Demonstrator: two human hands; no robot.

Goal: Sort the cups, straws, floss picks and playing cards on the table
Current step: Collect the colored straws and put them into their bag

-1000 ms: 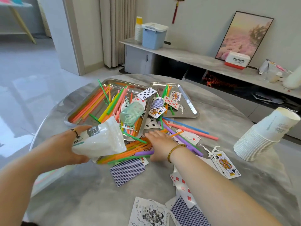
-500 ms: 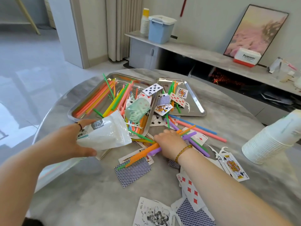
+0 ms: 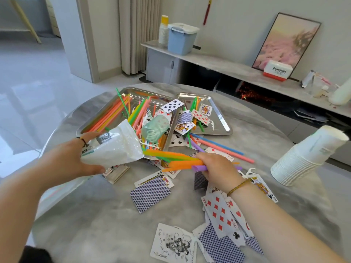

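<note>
My left hand [image 3: 68, 160] grips a white plastic bag [image 3: 112, 147] with its mouth facing right. My right hand [image 3: 218, 168] grips a bundle of coloured straws [image 3: 171, 158], lifted off the table, their tips at the bag's mouth. More straws lie in the large steel tray [image 3: 91, 124], together with floss picks and a green pouch of floss picks [image 3: 155, 127]. The smaller tray [image 3: 222, 120] holds playing cards and a few straws. Loose cards [image 3: 150, 192] and straws [image 3: 224, 147] are scattered over the table. A stack of white paper cups [image 3: 303, 158] lies tilted at the right.
The round grey marble table [image 3: 98, 224] drops off at left and front. A card box [image 3: 115, 172] lies under the bag. Behind the table a low shelf carries a blue bin [image 3: 181, 39], stacked cups, a Panasonic box [image 3: 276, 71] and a framed picture.
My right hand has gathered the straws off the table, lifted them and swung their tips left to the bag's mouth. The left hand has kept holding the bag.
</note>
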